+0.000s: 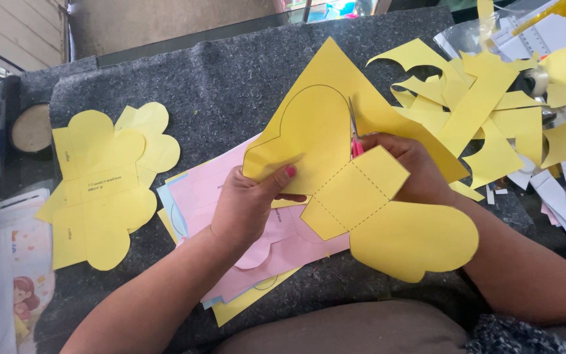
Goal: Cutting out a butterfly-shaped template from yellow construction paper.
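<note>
My left hand [250, 203] pinches the left edge of a yellow paper sheet [322, 144] printed with rounded petal outlines and dashed fold lines. Partly hidden behind that sheet, my right hand [414, 174] grips scissors [354, 131] with pink handles. The blades point away from me and sit in a cut along the curved outline near the sheet's middle. Two rounded lobes of the sheet are cut free, one hanging toward me at the lower right [414, 239].
A finished yellow cut-out stack [103, 187] lies at the left on the dark grey felt mat [217, 85]. Pink and blue sheets [198, 190] lie under my hands. Yellow offcuts [486, 105] pile at the right, with tape and white papers.
</note>
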